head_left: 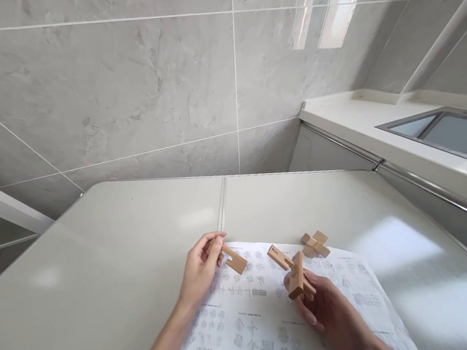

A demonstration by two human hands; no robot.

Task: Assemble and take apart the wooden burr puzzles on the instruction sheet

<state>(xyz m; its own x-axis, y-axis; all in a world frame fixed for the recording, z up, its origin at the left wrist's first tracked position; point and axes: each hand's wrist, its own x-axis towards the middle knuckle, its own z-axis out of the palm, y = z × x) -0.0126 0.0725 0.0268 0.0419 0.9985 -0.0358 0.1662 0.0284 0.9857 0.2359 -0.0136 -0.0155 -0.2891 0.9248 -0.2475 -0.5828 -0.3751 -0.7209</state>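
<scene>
Pinched between the thumb and fingers of my left hand is a flat notched wooden puzzle piece, its free end pointing right and down. My right hand grips two interlocked wooden puzzle pieces, crossed and held above the paper. The two hands are apart, and their pieces do not touch. Past my right hand, an assembled wooden cross puzzle rests at the paper's far edge. Under both hands lies a printed instruction sheet covered in small assembly drawings, partly hidden by my hands.
The white table has a seam across its middle. A grey tiled wall stands behind it. At the right is a white counter with a sink. A pale frame is at the left.
</scene>
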